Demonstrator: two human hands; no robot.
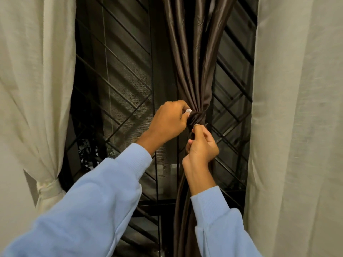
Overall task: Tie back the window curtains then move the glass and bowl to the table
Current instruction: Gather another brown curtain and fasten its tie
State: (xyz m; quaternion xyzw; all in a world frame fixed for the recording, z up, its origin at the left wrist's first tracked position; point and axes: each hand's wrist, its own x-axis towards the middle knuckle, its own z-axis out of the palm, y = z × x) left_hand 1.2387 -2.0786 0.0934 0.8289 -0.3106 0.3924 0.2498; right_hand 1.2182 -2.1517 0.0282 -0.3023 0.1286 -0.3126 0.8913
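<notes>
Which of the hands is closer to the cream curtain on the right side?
Right. The right hand grips the brown curtain just below the knot, nearer the cream curtain; the left hand pinches the knot from its far, left side.

A night-dark window [115, 75] behind a black diagonal grille [132, 106], with pale wall [13, 191] lower left.

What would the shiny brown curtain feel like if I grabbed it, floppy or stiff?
Probably floppy: the brown curtain bunches into soft, narrow folds where the left hand and right hand grip it. Its glossy sheen suggests it may slip through fingers. It looks thin, so it is likely light.
</notes>
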